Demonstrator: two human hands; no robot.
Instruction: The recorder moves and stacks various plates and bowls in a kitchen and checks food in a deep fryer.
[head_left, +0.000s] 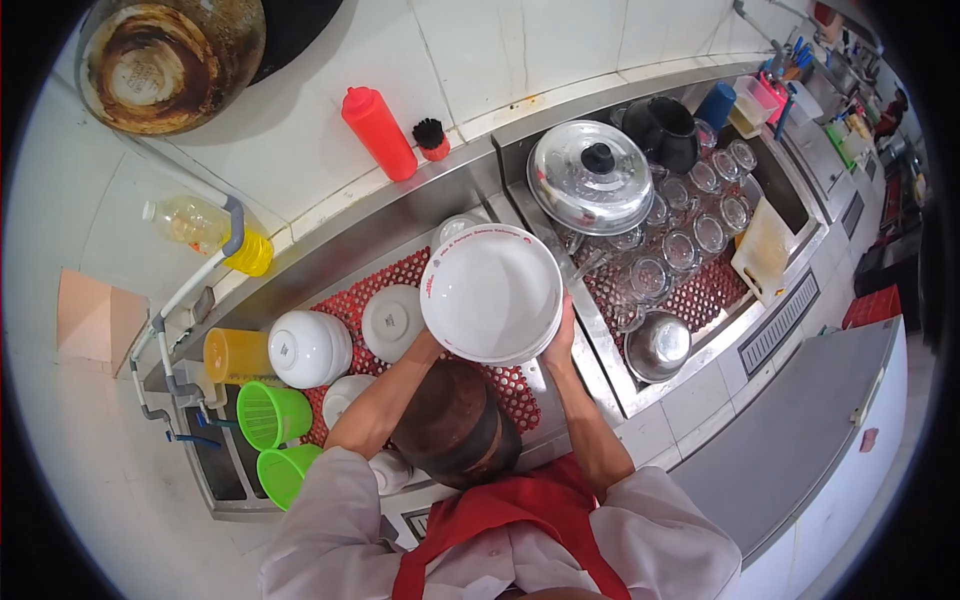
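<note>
Both my hands hold a stack of white bowls (495, 294) above the draining area, the open side of the top bowl facing me. Red and grey printing runs around its rim. My left hand (435, 343) grips the lower left side, its fingers mostly hidden under the bowls. At the right side, my right hand (560, 334) has its fingers along the edge. Directly below the stack stands a dark, browned pot (450, 424). Left of the bowls, an upturned white bowl (391, 322) lies on the red perforated mat (405, 271).
Upturned white bowls (309, 349), an orange container (236, 355) and green baskets (274, 416) stand to the left. On the right are a metal lid (592, 178), upturned glass mugs (680, 250), a metal bowl (658, 346) and a cutting board (762, 255). A red bottle (379, 135) stands on the ledge.
</note>
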